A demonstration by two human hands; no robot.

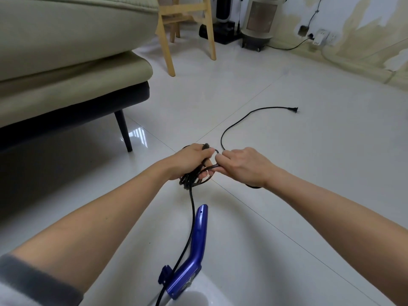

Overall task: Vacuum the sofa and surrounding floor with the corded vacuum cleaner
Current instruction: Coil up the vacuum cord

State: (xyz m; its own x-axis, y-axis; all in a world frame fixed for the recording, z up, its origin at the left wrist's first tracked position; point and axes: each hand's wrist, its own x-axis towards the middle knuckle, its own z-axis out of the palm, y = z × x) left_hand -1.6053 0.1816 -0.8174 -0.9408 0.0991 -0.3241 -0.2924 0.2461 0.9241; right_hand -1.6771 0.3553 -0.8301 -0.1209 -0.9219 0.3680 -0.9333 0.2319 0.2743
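**Cord bundle in both hands, vacuum handle below**

I log the items by their place relative to the sofa (66,62), which fills the upper left.

- Left hand (191,161): to the right of the sofa's dark leg (123,131), fingers curled round a bundle of black cord (192,181).
- Right hand (241,165): just right of the left hand, fingertips pinching a strand of the same cord.
- Cord, free end: loops out over the floor (309,173) well to the right of the sofa and ends in a plug (292,110) lying flat on the tiles.
- Vacuum cleaner (192,257): blue handle, below the hands, nearer me than the sofa; one cord strand runs down alongside it.
- Wooden chair (187,29): just beyond the sofa's right end.
- Wall socket (322,37): far right of the sofa, low on the stained wall.
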